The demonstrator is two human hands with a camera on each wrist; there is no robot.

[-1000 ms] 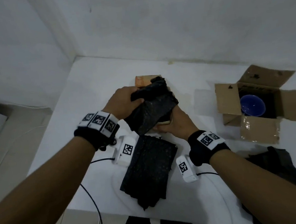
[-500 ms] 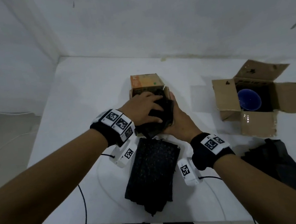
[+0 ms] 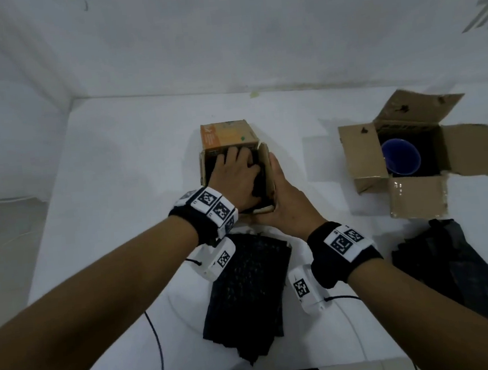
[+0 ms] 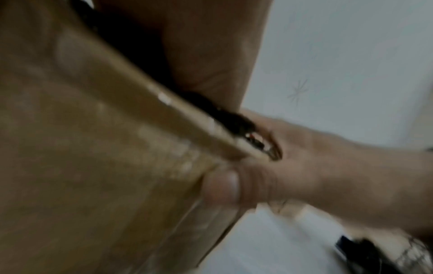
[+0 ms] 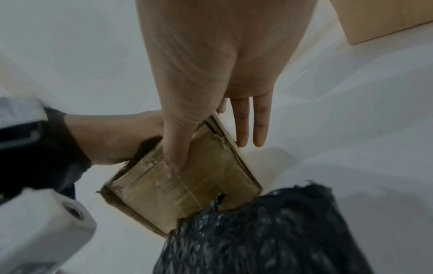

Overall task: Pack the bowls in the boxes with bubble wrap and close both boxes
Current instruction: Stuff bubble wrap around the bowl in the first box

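A small cardboard box (image 3: 226,135) stands mid-table with its far flap up. My left hand (image 3: 236,176) reaches into it, fingers extended, and presses crumpled black bubble wrap (image 3: 259,183) down inside. My right hand (image 3: 286,198) lies flat against the box's right wall. In the right wrist view its straight fingers (image 5: 260,120) run along the box (image 5: 187,185) and the thumb presses the near face. What lies under the wrap is hidden. To the right, a larger box (image 3: 417,198) stands with all flaps spread and a blue bowl (image 3: 401,154) inside.
A flat black bubble wrap sheet (image 3: 247,297) lies on the white table just in front of the small box. Another dark pile (image 3: 454,272) lies at the near right. White walls close the far side; the table's left edge (image 3: 47,233) drops off.
The bubble wrap bundle, held above the small box a second ago, has gone down into it under my left hand. My right hand shifted from the bundle to the box's right wall.
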